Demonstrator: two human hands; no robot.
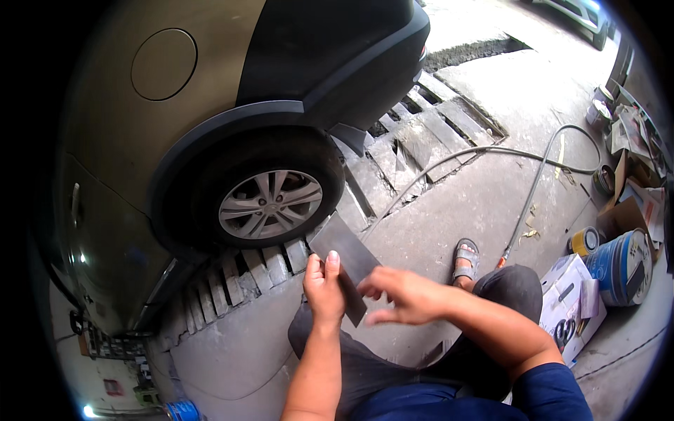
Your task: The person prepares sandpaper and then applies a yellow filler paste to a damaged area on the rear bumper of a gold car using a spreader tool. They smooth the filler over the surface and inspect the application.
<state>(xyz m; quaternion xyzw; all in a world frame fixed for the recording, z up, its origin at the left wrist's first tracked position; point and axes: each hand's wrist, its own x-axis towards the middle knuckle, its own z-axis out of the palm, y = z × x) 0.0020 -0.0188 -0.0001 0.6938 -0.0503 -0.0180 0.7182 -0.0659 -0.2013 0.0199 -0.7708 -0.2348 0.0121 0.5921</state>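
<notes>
While the L hand grasps the dk grey sheet by its L edge, thumb pointing up & fingers curled in, the R hand sits at the opposite edge, fingers half bent, thumb spread away from them, nothing clenched. R fingertips line up w/ the sheet's R edge; can't tell if they touch it. How far the L fingers wrap behind is partly hidden.

Sheet's up in front of the lap, btwn the two hands. Long axis runs diag., upper L to lower R: far end points up & away toward the tyre, near end down toward the trousers. It's thin & straight-edged; a crease or bend seems to run along it, w/ the lower-L strip darker than the rest. Far end shows just beside the tyre in view, but the true gap can't be judged.

Car fills the upper L, tan w/ a dk rear section; its silver wheel faces the person. Slats in the floor run under & past the tyre. Grey hose loops over the floor to the R, one end nr the sandaled foot. Along the R side: white box w/ a black-handled tool by it, then blue tub & yellow can, close together.
</notes>
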